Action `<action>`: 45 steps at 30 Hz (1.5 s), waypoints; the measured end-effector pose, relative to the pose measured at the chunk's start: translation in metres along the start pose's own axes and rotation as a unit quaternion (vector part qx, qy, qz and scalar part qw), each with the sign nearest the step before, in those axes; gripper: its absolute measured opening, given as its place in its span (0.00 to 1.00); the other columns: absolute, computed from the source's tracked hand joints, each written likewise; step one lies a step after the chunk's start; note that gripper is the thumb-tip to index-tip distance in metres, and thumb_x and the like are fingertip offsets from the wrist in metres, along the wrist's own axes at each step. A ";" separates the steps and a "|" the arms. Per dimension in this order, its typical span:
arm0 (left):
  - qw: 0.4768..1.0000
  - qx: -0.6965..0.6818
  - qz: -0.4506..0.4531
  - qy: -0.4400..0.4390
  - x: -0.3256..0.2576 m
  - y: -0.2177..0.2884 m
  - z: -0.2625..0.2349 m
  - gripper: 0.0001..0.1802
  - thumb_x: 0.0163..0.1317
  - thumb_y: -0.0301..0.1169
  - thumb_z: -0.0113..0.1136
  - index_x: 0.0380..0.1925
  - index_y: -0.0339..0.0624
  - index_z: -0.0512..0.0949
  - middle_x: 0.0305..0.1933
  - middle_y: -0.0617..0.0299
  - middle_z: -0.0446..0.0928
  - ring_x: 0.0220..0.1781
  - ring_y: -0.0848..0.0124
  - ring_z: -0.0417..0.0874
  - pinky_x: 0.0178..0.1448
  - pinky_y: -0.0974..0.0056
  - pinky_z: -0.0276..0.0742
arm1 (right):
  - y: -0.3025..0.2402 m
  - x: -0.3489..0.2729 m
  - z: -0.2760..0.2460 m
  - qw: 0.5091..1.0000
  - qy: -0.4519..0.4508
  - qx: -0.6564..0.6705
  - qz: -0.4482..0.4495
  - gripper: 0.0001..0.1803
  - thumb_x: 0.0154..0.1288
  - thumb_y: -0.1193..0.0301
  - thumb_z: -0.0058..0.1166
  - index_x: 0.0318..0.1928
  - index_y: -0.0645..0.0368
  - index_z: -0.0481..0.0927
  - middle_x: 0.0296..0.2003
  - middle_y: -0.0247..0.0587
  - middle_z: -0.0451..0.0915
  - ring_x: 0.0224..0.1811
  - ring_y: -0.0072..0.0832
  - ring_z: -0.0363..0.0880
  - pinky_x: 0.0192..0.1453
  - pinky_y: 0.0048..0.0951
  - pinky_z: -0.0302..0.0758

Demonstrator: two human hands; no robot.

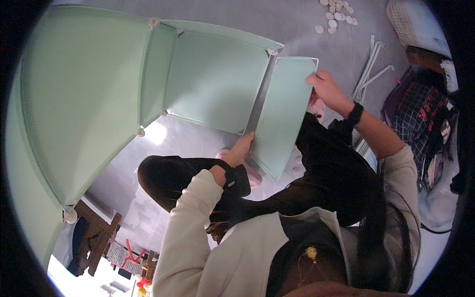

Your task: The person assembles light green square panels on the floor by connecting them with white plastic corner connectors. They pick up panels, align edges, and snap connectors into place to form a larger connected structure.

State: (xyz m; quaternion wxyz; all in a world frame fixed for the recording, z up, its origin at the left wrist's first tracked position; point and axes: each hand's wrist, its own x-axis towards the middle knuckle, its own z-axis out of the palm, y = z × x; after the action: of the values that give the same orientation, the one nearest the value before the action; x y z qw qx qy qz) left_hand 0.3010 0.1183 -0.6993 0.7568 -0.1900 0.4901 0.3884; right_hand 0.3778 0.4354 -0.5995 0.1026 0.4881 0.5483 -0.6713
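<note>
Head view shows you holding a loose pale green panel (283, 111) in both hands: your left hand (240, 151) has its fingers clamped on the near lower edge, and your right hand (324, 88) has its fingers closed over the far right edge. The panel stands tilted, just right of the half-built green cube frame (213, 81), its left edge close to the frame's right post.

Judging from this, the panel could slip past the round corner connector (271, 51) at the far top of the frame if you push while it is tilted, and a hard push could spring a neighbouring panel out of its connector. Your grip sits on thin edges, so a twist might let it slide from your fingers.

Around you, your knees in dark trousers (326, 168) sit directly under the panel and crowd its lower corner. Far right on the grey floor (297, 20) lie white rods (368, 74) and a scatter of white connectors (336, 15). A checked cloth (420, 114) lies at right.
</note>
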 end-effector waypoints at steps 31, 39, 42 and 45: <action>0.984 -0.147 0.051 0.082 0.065 -0.038 -0.028 0.23 0.69 0.44 0.50 0.51 0.35 0.72 0.48 0.57 0.78 0.47 0.66 0.78 0.52 0.62 0.73 | 0.002 0.048 0.058 0.984 0.131 -0.088 -0.077 0.15 0.65 0.68 0.44 0.39 0.71 0.74 0.24 0.44 0.79 0.18 0.33 0.79 0.17 0.32 0.77; 0.977 -0.173 0.068 0.101 0.067 -0.030 -0.046 0.20 0.66 0.41 0.54 0.47 0.34 0.75 0.46 0.56 0.78 0.44 0.66 0.79 0.48 0.61 0.76 | -0.012 0.070 0.062 0.984 0.159 -0.032 -0.075 0.13 0.62 0.70 0.46 0.35 0.70 0.77 0.24 0.45 0.79 0.18 0.31 0.78 0.20 0.33 0.75; 0.950 -0.295 0.064 0.084 0.050 -0.027 -0.035 0.21 0.67 0.40 0.52 0.50 0.33 0.74 0.49 0.53 0.78 0.47 0.63 0.79 0.52 0.58 0.75 | -0.016 0.079 0.060 0.985 0.146 -0.067 -0.063 0.11 0.62 0.70 0.49 0.38 0.67 0.77 0.23 0.39 0.78 0.20 0.28 0.77 0.20 0.30 0.73; 0.891 -0.444 0.012 0.098 0.022 -0.027 -0.017 0.23 0.69 0.40 0.46 0.55 0.33 0.70 0.52 0.52 0.76 0.52 0.60 0.77 0.57 0.56 0.74 | -0.010 0.085 0.063 0.973 0.175 -0.133 -0.071 0.11 0.61 0.72 0.48 0.39 0.67 0.78 0.24 0.39 0.78 0.21 0.27 0.77 0.22 0.30 0.72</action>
State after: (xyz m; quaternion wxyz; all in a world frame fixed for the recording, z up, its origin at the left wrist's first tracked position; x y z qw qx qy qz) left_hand 0.3168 0.0986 -0.7287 0.5367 -0.5371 0.3410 0.5542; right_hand 0.2942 0.4202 -0.6630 0.0211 0.5401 0.6751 -0.5021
